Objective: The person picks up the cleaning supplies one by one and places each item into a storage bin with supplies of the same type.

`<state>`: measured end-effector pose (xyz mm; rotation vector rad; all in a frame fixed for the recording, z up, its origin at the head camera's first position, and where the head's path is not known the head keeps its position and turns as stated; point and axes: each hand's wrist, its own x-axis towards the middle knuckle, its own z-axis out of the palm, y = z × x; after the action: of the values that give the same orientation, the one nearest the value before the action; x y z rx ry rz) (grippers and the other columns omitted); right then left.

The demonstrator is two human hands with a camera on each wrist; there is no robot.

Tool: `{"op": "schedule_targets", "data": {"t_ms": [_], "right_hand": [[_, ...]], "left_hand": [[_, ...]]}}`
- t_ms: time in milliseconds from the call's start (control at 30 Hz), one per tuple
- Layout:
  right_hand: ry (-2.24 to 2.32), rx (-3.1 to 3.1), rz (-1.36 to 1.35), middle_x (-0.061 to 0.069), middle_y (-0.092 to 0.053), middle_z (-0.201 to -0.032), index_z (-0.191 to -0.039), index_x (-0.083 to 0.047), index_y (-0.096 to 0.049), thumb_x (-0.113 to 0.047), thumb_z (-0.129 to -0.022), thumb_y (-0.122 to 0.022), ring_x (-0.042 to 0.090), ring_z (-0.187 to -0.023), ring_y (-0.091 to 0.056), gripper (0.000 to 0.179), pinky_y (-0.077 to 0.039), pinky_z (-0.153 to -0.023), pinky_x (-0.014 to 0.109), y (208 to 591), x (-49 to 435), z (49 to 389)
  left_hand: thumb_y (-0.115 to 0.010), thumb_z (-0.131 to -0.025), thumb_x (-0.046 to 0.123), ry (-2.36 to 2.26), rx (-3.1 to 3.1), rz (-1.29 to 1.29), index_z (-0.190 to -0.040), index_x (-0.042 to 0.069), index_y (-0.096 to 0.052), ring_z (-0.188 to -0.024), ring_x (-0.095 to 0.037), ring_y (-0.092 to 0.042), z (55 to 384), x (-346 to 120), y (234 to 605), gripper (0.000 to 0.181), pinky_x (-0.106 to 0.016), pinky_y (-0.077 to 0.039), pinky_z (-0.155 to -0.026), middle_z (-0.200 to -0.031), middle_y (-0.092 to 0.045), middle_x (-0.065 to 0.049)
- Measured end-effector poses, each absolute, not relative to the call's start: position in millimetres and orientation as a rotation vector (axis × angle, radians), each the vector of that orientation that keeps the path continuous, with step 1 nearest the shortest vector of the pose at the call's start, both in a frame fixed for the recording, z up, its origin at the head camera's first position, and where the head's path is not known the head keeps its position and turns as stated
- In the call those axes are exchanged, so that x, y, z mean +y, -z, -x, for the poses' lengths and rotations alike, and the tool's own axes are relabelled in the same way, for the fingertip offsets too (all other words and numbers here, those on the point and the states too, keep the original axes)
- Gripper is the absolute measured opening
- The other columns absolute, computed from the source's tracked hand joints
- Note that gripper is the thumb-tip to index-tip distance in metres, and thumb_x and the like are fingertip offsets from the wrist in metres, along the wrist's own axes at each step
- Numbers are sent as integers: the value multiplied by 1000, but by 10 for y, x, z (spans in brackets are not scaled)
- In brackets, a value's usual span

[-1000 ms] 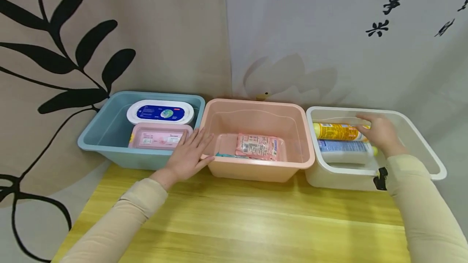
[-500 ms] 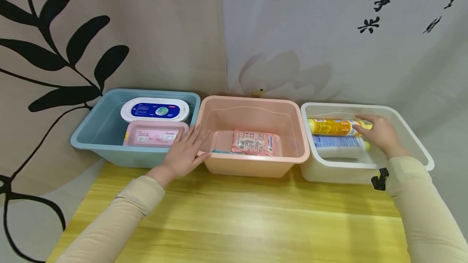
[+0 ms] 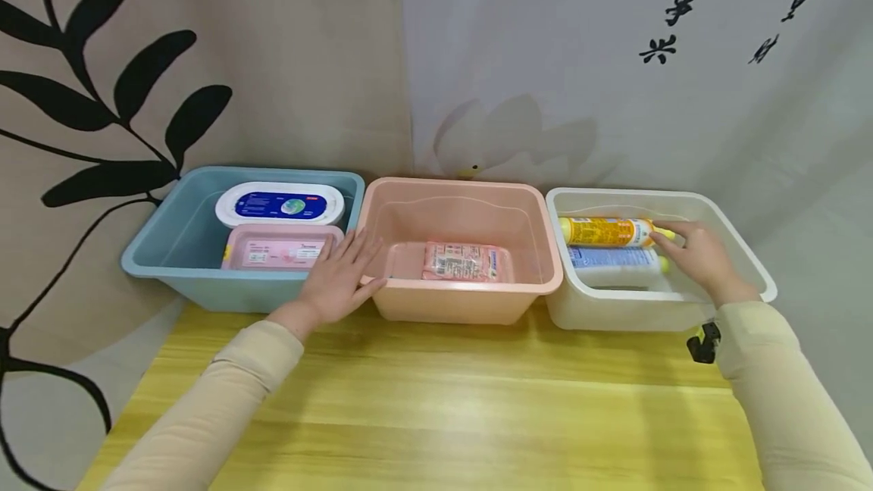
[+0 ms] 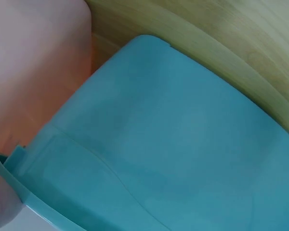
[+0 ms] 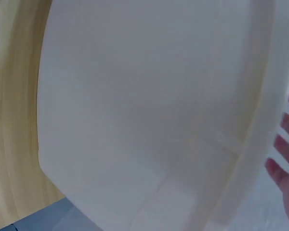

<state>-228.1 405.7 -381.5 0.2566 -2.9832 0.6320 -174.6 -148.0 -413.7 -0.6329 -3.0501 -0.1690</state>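
My left hand point(image 3: 339, 279) lies with straight, spread fingers over the adjoining rims of the blue bin point(image 3: 232, 292) and the pink bin point(image 3: 470, 308). My right hand point(image 3: 702, 256) reaches into the white bin point(image 3: 614, 315), fingertips at the capped end of a yellow bottle point(image 3: 607, 232). In the right wrist view its fingers point(image 5: 286, 149) look extended past the rim; whether they touch the bottle is unclear. Beside it, nearer the front, lies a white bottle with a blue label point(image 3: 614, 260). Both bottles lie on their sides.
Inside the blue bin are a white oval tub with a blue label point(image 3: 280, 204) and a pink box point(image 3: 281, 247). A pink soft packet point(image 3: 464, 261) lies in the pink bin. The bins stand side by side on a wooden table point(image 3: 436, 400), against a printed curtain point(image 3: 307, 59).
The whole head view has shifted, so the bins sit further left. My right hand has slid slightly right along the yellow bottle, showing more of its cap. My left hand stays on the rims.
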Motion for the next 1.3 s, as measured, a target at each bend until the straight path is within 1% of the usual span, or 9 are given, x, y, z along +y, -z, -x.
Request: {"op": "schedule_targets", "data": {"t_ms": [67, 100, 200, 300, 433, 633, 767, 900, 1300], "right_hand": [[-627, -2966, -297, 35, -48, -128, -126, 8, -52, -33, -98, -47, 54, -119, -39, 49, -26, -99, 65, 3803, 4037, 2277], [-618, -2965, -313, 34, -47, -130, -126, 7, -52, -33, -98, -46, 54, -121, -36, 49, -23, -100, 66, 3797, 4025, 2273], [-576, -2970, -333, 34, -42, -135, -129, 5, -49, -36, -98, -44, 53, -128, -27, 52, -16, -103, 67, 3784, 3979, 2246], [-551, -2998, -329, 34, -32, -142, -136, 3, -42, -41, -99, -40, 54, -134, -16, 57, -8, -103, 70, 3766, 3926, 2199], [-520, -3047, -307, 32, -21, -148, -144, -2, -30, -46, -98, -36, 54, -137, -6, 64, -2, -102, 73, 3768, 3863, 2139], [-472, -3140, -245, 32, -12, -150, -150, -6, -15, -54, -98, -27, 60, -134, 2, 72, 6, -94, 80, 3767, 3715, 2066], [-487, -3199, -229, 31, -6, -152, -151, -7, -9, -57, -97, -26, 61, -133, 6, 76, 8, -91, 81, 3717, 3561, 2021], [-488, -3229, -242, 29, -2, -153, -151, -9, -6, -59, -96, -26, 60, -134, 8, 78, 8, -92, 81, 3667, 3387, 1961], [-479, -3173, -349, 26, -2, -155, -150, -6, -12, -60, -94, -32, 56, -137, 9, 80, 8, -96, 79, 3626, 2958, 1861]], "left_hand": [[-42, -94, 51, 200, -3055, 618, -151, 15, -15, -145, -37, -10, 1775, -1483, 4128, 73, -56, -4, -116, -157, -13, -15], [-43, -94, 51, 223, -3060, 609, -151, 14, -14, -145, -37, -10, 1789, -1486, 4123, 73, -56, -3, -116, -157, -13, -15], [-46, -93, 48, 328, -3061, 585, -151, 11, -15, -144, -37, -11, 1823, -1494, 4096, 75, -56, -2, -116, -157, -13, -17], [-47, -94, 44, 478, -3039, 539, -150, 7, -18, -144, -39, -10, 1854, -1497, 4066, 72, -56, -1, -115, -156, -15, -19], [-42, -97, 43, 585, -2999, 487, -149, 5, -21, -144, -41, -7, 1890, -1490, 4039, 67, -58, 1, -115, -155, -17, -22], [-34, -99, 47, 545, -2983, 470, -149, 4, -19, -143, -42, -7, 1940, -1443, 3994, 68, -59, 0, -114, -155, -15, -23], [-31, -99, 50, 526, -3016, 459, -150, 6, -14, -144, -42, -3, 1971, -1403, 3949, 69, -59, 2, -114, -156, -10, -22], [-31, -98, 50, 522, -3052, 469, -151, 11, -10, -144, -43, 1, 1979, -1376, 3925, 69, -59, 5, -114, -156, -8, -21], [-28, -96, 57, 487, -3048, 511, -152, 15, -1, -143, -45, 5, 1926, -1341, 3902, 75, -61, 6, -112, -157, -3, -20]]}}
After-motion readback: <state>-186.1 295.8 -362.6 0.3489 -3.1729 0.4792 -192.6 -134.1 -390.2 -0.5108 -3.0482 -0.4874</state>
